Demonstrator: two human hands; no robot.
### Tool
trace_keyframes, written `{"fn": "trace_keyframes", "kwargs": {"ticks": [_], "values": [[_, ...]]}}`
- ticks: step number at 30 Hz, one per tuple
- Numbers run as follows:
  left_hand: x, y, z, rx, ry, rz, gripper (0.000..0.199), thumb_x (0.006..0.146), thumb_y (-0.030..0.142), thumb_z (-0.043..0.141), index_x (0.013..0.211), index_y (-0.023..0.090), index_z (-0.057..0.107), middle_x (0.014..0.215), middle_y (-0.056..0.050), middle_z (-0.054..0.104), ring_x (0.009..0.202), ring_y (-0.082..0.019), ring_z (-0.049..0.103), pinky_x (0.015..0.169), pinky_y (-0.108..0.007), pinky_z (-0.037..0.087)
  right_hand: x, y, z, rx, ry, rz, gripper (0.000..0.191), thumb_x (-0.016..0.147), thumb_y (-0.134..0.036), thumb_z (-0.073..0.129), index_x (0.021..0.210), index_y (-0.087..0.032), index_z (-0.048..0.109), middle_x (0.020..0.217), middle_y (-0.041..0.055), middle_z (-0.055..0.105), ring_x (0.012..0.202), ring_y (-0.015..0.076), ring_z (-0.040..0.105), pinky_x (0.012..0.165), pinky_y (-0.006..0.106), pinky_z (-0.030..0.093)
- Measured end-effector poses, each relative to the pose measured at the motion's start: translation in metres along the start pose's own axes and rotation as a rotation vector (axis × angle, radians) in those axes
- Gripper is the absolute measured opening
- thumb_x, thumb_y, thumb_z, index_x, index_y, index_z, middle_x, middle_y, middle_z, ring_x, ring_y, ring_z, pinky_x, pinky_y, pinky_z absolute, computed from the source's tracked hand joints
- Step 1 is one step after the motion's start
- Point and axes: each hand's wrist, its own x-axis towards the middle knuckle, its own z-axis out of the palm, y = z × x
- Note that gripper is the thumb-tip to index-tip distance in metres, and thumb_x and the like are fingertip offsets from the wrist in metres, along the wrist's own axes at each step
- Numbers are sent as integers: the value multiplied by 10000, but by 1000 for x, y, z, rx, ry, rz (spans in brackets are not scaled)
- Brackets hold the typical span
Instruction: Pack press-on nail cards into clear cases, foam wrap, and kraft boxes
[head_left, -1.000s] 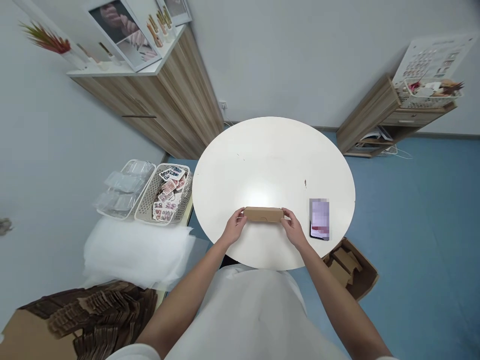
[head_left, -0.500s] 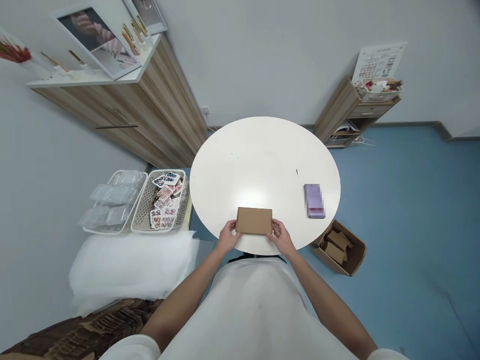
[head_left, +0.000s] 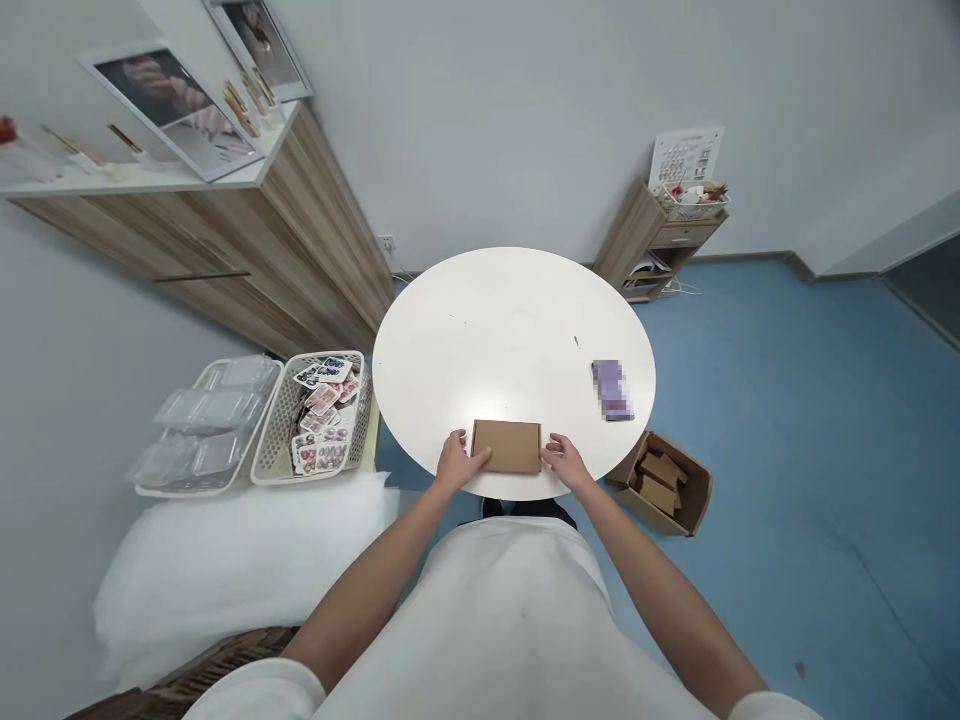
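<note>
A closed brown cardboard box (head_left: 507,446) lies flat near the front edge of the white round table (head_left: 510,320). My left hand (head_left: 456,462) is at its left end, open, with the thumb laid over the box's lower left corner. The fingers of that hand stretch forward beside the box, a little away from it. At the box's right end is my right hand (head_left: 567,462), also open. Its thumb is at the edge of the box, while the fingers stand slightly off the side.
A purple blurred object (head_left: 612,390) lies at the table's right. Below it on the floor, an open carton (head_left: 701,500) holds cardboard pieces. To my left stand a basket of nail-set cards (head_left: 274,450), a basket of clear plastic cases (head_left: 247,485), and white sheets (head_left: 247,570).
My fingers have loosened from the sides of the box, and the left thumb has come over its top. The view has shifted slightly; the box stays at the front of the table.
</note>
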Motion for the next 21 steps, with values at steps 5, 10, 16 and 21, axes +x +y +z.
{"fn": "trace_keyframes", "kwargs": {"ticks": [5,10,16,21], "values": [[6,2,7,34,-23,17,687,593,471,644,1150,161,389,1121,-138,518,1029,-245,514,780,-316,402,4,-8,14,-49,-7,-32,545,673,-317,581,1184,-209,426,1075,75,548,806,145,585,723,305,471],[5,-2,15,-5,-6,57,661,597,413,654,1151,158,401,1129,-139,513,1035,-240,505,787,-321,405,-4,-5,25,-146,-8,-73,608,631,-218,607,1204,-225,403,1066,62,548,693,120,569,704,310,472],[0,-4,16,3,-29,69,728,597,392,655,1231,187,361,1136,-131,484,1023,-245,498,822,-336,396,-14,-8,15,-171,-58,7,693,652,-399,609,1274,-250,341,1014,46,552,729,141,576,709,309,455],[-6,7,26,17,-57,104,695,620,440,631,1219,189,384,1095,-118,496,995,-240,505,801,-341,410,-17,-4,-4,-222,-20,-5,726,653,-462,600,1292,-236,341,880,22,560,776,165,562,754,326,430]]}}
